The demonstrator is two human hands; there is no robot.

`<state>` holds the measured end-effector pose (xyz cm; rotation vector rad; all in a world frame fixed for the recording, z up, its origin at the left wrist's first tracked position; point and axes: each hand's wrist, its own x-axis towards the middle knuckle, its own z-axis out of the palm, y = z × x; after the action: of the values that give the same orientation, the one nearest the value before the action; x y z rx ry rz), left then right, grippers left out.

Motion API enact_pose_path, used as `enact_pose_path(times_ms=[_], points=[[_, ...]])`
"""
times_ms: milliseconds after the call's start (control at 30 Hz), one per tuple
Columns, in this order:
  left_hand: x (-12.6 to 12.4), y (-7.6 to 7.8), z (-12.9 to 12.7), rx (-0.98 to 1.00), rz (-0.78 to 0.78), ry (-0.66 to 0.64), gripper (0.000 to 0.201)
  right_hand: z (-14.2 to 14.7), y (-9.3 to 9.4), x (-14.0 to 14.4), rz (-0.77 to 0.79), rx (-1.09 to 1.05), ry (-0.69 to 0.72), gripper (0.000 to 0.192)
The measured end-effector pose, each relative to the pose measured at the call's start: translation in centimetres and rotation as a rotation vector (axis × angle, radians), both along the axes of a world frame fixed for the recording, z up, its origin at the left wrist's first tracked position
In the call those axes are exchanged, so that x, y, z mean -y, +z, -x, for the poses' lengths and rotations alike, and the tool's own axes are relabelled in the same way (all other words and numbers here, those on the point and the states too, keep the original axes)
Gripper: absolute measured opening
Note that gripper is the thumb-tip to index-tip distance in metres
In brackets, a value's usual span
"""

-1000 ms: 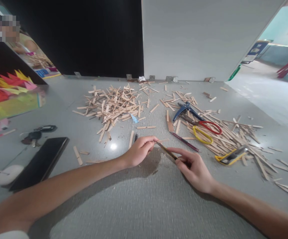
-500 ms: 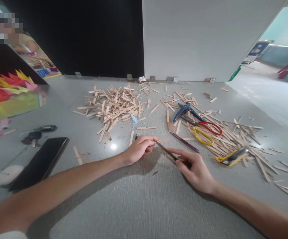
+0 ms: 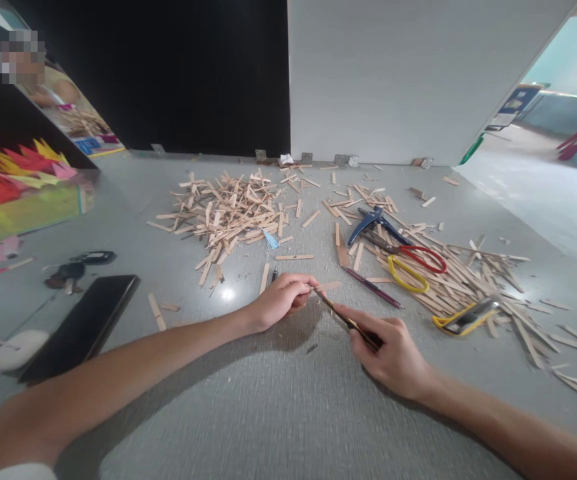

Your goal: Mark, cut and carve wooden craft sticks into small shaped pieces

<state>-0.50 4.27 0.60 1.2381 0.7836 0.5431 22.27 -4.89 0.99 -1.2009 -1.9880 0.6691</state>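
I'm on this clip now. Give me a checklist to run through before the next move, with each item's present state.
1. Slim knife-like tool gripped in the right hand: ok.
2. Thin wooden stick pinched in the left hand: ok, one end sticks out past the fingers.
3. Left hand well away from the tool's tip: not ok, they are right beside each other.
4. Yellow cutter's blade retracted: cannot tell.
5. Phone clear of both hands: ok, off to the left.

The heap of flat, pale wooden sticks (image 3: 231, 217) looks dull. Left of the heap, the black oblong phone (image 3: 82, 327) is smooth and shiny. In front of the heap, the narrow dark blade (image 3: 326, 301) looks like metal.
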Motion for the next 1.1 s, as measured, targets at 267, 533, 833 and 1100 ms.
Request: enact_pose_path(times_ms=[267, 533, 833, 1100], points=[[-0.05, 0.03, 0.06, 0.012, 0.009, 0.012, 0.020, 0.12, 0.54, -0.26, 0.031, -0.027, -0.008, 0.045], [-0.09, 0.06, 0.06, 0.025, 0.001, 0.036, 0.029, -0.19, 0.47, -0.24, -0.023, -0.032, 0.015, 0.043], [0.01, 0.01, -0.04, -0.007, -0.044, 0.052, 0.032, -0.31, 0.26, -0.22, -0.019, -0.048, -0.012, 0.043], [0.14, 0.26, -0.16, -0.045, -0.056, 0.059, 0.026, -0.12, 0.37, -0.29, 0.026, -0.037, -0.045, 0.044]])
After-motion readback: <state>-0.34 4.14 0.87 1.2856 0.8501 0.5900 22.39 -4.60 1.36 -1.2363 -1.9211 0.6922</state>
